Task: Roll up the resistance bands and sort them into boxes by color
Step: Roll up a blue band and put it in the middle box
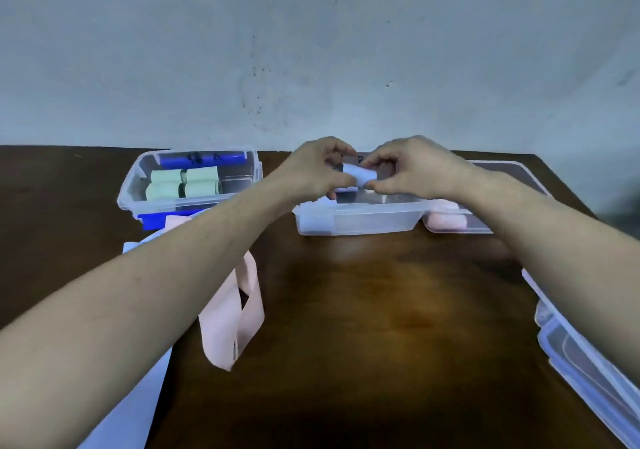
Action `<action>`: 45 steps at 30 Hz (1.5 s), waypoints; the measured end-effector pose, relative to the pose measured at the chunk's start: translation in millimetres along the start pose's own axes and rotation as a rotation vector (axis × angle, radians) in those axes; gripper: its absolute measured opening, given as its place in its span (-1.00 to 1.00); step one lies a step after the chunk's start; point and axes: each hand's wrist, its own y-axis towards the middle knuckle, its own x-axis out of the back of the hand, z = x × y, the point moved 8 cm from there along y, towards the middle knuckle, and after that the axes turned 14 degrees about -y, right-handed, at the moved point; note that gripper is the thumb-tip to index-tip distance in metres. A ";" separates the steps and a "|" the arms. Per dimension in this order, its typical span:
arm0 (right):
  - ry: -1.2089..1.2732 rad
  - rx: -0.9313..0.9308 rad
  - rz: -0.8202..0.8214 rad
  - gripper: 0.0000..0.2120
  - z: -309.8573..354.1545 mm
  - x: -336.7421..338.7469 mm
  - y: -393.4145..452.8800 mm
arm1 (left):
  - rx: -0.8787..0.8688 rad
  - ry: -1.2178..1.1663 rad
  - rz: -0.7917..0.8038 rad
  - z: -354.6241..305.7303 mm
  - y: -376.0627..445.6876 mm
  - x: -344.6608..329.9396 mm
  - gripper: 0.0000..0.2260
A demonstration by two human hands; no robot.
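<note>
Pale blue-white roll (358, 176) is held betw. both hands, above the middle box (356, 222). Roll's long axis runs left-right, roughly parallel to the box's front wall. Left hand (313, 171) is curled round the roll's left end, right hand (414, 171) is pinching the right end w/ thumb and fingers (372, 164); both closed on it, no slack seen. Roll sits right at the fingertips, no reach needed; neither hand clearly nearer.

Key relation: roll is directly over the middle box interior, so the drop is judged to be straight down, axis kept as is. Whether the roll is fully wound can't be told; tail end hidden by fingers.

Left box (187, 185) holds four green rolls (183, 184) plus a blue item at the back. Right box (485, 213) shows a pink roll (446, 222). A loose pink band (232, 310) lies unrolled on the brown wooden surface (381, 310), under the left forearm, nearer the left hand. Lids (588, 362) are stacked at right edge.

Risk judged: roll may spring open on release.
</note>
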 end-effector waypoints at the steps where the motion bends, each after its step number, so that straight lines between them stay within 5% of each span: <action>1: -0.014 -0.003 0.033 -0.70 -5.6 -4.1 7.3 | 0.019 0.042 0.013 2.5 6.8 -1.5 -0.66; 6: -0.128 -0.012 0.223 -0.66 -24.1 -33.0 30.1 | -0.063 0.413 -0.016 7.1 38.0 4.6 -0.74; 16: -0.192 -0.027 0.254 -0.67 -23.9 -75.3 54.8 | -0.089 1.019 0.383 40.8 61.3 -23.6 -0.52; 31: -0.263 0.011 0.202 -0.65 -22.5 -84.1 62.2 | -0.079 1.128 0.374 43.8 58.7 -24.7 -0.54; 45: -0.189 0.034 0.203 -0.54 -21.7 -80.4 58.5 | -0.107 1.131 0.194 24.2 38.7 -18.6 -0.52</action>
